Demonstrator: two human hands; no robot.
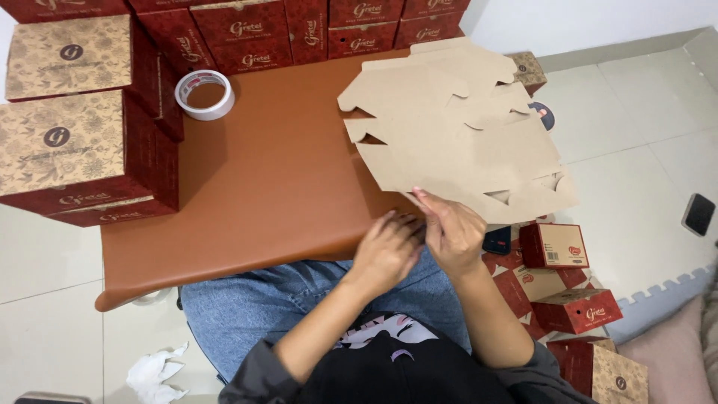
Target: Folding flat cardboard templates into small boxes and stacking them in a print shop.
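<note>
A flat, unfolded brown cardboard box blank [456, 135] with cut tabs lies tilted over the right edge of the brown table [262, 187]. My right hand [451, 233] pinches its near corner between thumb and fingers. My left hand [387, 248] is right beside it, fingers curled at the same corner, touching the cardboard's edge. Both hands are above my lap in blue jeans, at the table's front right.
A roll of white tape [204, 94] lies on the table's far left. Stacked dark red boxes with patterned lids [71, 146] stand at the left and along the back. More folded red boxes [568, 299] are piled on the floor at the right. A dark phone [698, 214] lies on the tiles.
</note>
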